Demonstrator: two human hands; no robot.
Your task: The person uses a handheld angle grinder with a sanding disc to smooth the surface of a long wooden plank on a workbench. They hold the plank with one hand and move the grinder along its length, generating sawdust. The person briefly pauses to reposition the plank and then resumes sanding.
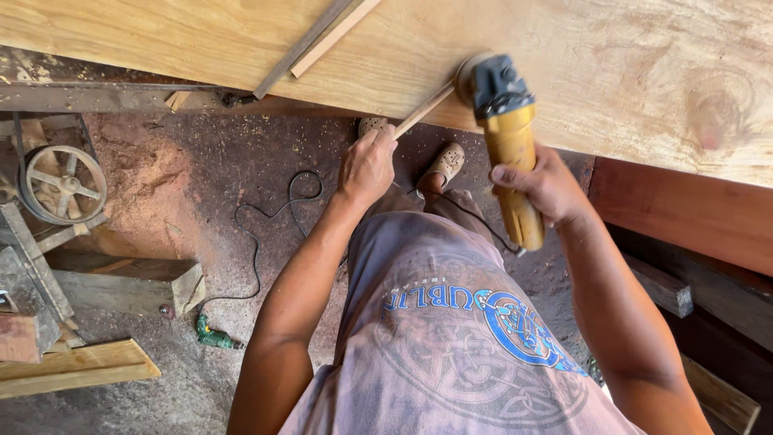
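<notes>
Sanding is under way, by the look of it; the right hand [541, 187] is wrapped round the yellow grinder [506, 129], its head against the edge of the plywood [612, 64] on the counter; the left hand [366, 165] is closed on a thin wood strip [424, 109], tip at the disc; next calls for steady pressure, fingers clear; the strip looks pale, narrow, straight; a green drill [213, 337] lies on the floor.
</notes>
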